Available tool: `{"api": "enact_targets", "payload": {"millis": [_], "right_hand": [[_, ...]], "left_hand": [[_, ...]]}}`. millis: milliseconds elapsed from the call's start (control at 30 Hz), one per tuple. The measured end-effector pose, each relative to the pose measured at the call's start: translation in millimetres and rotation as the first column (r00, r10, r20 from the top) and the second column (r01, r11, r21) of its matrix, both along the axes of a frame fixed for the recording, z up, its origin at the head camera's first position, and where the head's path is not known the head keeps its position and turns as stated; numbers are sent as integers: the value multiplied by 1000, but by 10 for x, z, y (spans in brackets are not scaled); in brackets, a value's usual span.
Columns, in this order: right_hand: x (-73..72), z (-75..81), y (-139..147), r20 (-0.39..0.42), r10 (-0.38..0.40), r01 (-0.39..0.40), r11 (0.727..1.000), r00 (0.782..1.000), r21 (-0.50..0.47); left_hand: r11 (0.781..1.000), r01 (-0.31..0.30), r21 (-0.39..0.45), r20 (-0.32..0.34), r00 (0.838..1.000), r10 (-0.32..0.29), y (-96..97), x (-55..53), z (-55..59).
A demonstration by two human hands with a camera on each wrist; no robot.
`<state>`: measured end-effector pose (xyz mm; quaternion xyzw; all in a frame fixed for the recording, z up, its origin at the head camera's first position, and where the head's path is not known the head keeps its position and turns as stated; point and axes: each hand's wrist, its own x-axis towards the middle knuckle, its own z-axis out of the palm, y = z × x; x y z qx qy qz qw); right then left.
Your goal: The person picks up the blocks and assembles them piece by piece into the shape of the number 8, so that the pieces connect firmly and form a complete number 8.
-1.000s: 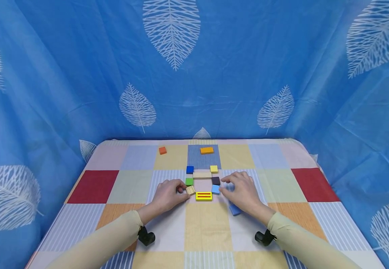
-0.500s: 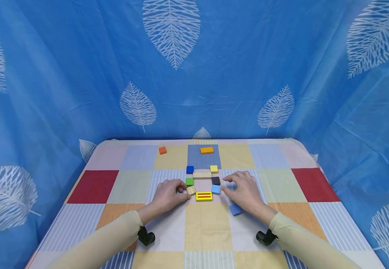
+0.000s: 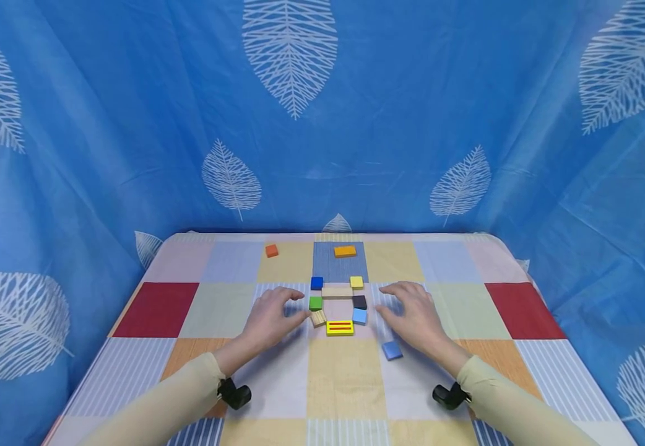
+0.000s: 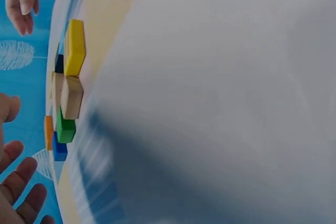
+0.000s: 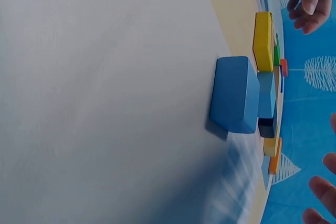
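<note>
My left hand (image 3: 271, 317) hovers with fingers apart, holding nothing, beside a small striped wooden block (image 3: 318, 318) that lies turned at an angle. My right hand (image 3: 414, 314) is likewise unclosed and free of any block, to the right of a light blue block (image 3: 359, 316). Between the hands, blocks form a rough ring: a yellow one with red stripes (image 3: 340, 328) in front, green (image 3: 315, 303) on the left, black (image 3: 359, 302) on the right, and a long beige bar (image 3: 337, 292) across. Dark blue (image 3: 316, 283) and pale yellow (image 3: 356, 282) blocks sit behind the bar's ends.
A loose blue block (image 3: 392, 350) lies near the right wrist, large in the right wrist view. Farther back are an orange block (image 3: 345, 251) and a red-orange one (image 3: 272, 250). A patchwork cloth (image 3: 345, 390) covers the table, with a blue leaf-patterned curtain (image 3: 378, 124) behind.
The left hand has let go of the striped wooden block and drawn back to the left, fingers spreading. My right hand has moved slightly right, away from the light blue block.
</note>
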<state>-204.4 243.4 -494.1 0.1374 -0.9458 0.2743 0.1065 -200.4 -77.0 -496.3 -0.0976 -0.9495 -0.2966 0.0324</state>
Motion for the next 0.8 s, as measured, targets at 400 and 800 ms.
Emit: {"api": "enact_targets", "payload": {"millis": [400,800], "right_hand": [[-44,8,115,-54,63,-61,997,997,43],[-269,53,151,-25,96,-94,994,995,59]], "left_hand": [[992,53,-115,-109,992,-66,-171,-28,122],[997,51,-58,-75,996,-55,-329,-246,137]]}}
